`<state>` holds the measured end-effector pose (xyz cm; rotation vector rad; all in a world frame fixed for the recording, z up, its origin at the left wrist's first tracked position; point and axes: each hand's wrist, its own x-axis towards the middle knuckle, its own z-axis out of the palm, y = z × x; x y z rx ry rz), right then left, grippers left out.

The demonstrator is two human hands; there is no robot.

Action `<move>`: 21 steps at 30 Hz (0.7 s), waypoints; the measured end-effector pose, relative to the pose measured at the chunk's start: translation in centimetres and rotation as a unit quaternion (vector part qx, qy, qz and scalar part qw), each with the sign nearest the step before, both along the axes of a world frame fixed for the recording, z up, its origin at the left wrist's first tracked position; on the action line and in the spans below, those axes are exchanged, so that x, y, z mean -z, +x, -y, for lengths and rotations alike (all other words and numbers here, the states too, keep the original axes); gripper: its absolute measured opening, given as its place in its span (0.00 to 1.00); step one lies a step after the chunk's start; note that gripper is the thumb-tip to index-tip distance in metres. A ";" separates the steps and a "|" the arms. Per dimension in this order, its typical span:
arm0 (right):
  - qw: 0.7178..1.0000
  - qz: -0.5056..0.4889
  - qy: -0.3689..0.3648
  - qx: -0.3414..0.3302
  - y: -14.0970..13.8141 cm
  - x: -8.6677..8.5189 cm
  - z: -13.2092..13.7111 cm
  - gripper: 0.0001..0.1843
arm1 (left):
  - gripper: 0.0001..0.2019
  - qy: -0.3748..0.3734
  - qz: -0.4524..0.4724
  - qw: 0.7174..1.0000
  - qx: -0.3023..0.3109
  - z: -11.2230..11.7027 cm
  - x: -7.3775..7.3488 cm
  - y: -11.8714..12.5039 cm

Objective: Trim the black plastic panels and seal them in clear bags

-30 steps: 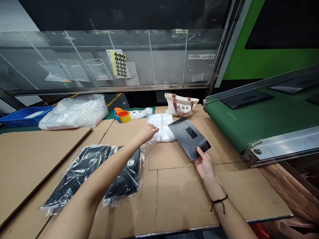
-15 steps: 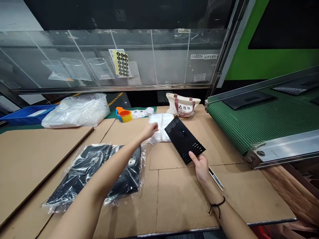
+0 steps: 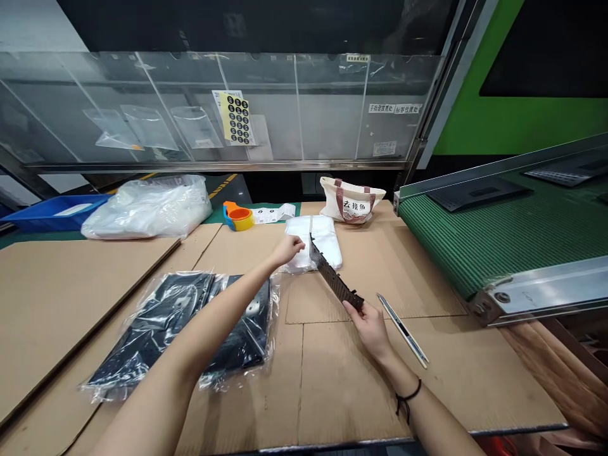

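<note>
My right hand (image 3: pixel 370 326) grips the near end of a black slotted plastic panel (image 3: pixel 332 273). The panel is turned almost edge-on, with small tabs along its edge, and its far end reaches over a strapped stack of clear plastic bags (image 3: pixel 327 239). At the left side of that stack is my left hand (image 3: pixel 289 249), its fingers closed in a pinch; what they hold, if anything, cannot be made out. Bagged black panels (image 3: pixel 242 335) lie on the cardboard under and beside my left forearm. A pen-like cutter (image 3: pixel 403 330) rests to the right of my right hand.
A green conveyor belt (image 3: pixel 456 247) carrying more black panels (image 3: pixel 479 192) runs on the right. Along the back are a cloth bag (image 3: pixel 352 206), a coloured tape holder (image 3: pixel 239 217), a large plastic bag bundle (image 3: pixel 147 209) and a blue tray (image 3: pixel 45 216). Cardboard (image 3: pixel 346 386) covers the table.
My right hand has turned the black panel from face-on to nearly edge-on and shifted slightly left. More of the cutter now shows. My left hand stays pinched at the bag stack.
</note>
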<state>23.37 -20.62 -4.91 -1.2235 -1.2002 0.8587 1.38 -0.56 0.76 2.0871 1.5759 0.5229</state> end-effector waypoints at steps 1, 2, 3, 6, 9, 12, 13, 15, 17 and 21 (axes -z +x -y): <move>1.000 0.006 0.001 0.002 0.0 0.0 0.0 0.15 | 0.13 0.004 0.015 1.000 -0.020 -0.2 -0.1 0.0; 1.000 0.011 0.001 0.005 0.0 -0.1 0.0 0.15 | 0.14 0.010 0.029 0.999 -0.042 -0.5 -0.1 0.1; 1.000 0.014 0.001 0.007 0.0 -0.1 0.0 0.15 | 0.14 0.017 0.042 0.997 -0.063 -0.8 -0.3 0.1; 1.000 0.014 0.001 0.014 0.0 -0.2 0.0 0.15 | 0.15 0.042 0.067 0.991 -0.111 -1.7 -0.7 0.5; 1.000 0.000 0.001 0.027 0.0 -0.3 -0.1 0.14 | 0.15 0.068 0.060 0.988 -0.121 -1.6 -1.2 0.8; 0.998 -0.031 0.002 0.052 0.1 -0.6 -0.2 0.13 | 0.14 0.099 0.025 0.991 -0.086 -0.2 -1.5 0.7; 0.997 -0.045 0.003 0.061 0.2 -0.7 -0.3 0.14 | 0.12 0.110 0.007 0.991 -0.070 0.4 -1.6 0.4; 0.994 -0.071 0.005 0.079 0.4 -0.9 -0.3 0.17 | 0.09 0.127 -0.032 0.990 -0.045 1.6 -1.7 -0.6; 0.991 -0.093 0.005 0.092 0.5 -1.2 -0.3 0.19 | 0.05 0.133 -0.070 0.988 -0.038 2.5 -1.9 -1.9; 0.988 -0.126 0.004 0.092 0.8 -1.5 -0.1 0.19 | 0.04 0.125 -0.113 0.982 -0.082 2.8 -2.6 -5.0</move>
